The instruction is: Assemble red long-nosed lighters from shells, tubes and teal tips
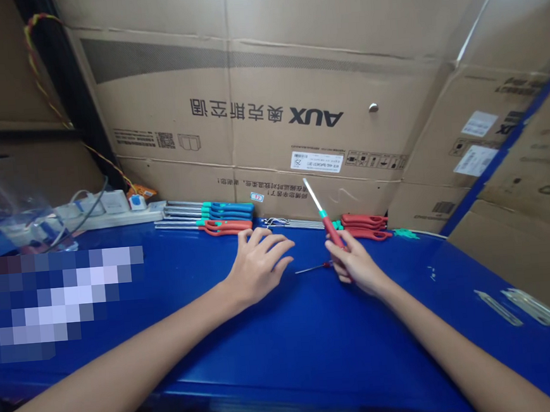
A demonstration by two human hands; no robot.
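My right hand (356, 264) is closed around a red-handled screwdriver (326, 218) with a teal collar, its metal shaft pointing up and to the left. My left hand (258, 264) rests on the blue table (267, 352) with its fingers spread and nothing in it. A thin small screwdriver (312, 268) lies on the table between the two hands. Just beyond my left hand lies a row of screwdrivers with blue and red handles (223, 216). More red-handled screwdrivers (365, 226) are stacked behind my right hand.
Cardboard boxes (257, 106) wall in the back and right of the table. A white power strip (113, 209) with cables sits at the back left beside a clear plastic container (8, 201). Strips of tape (521, 304) stick to the table's right side.
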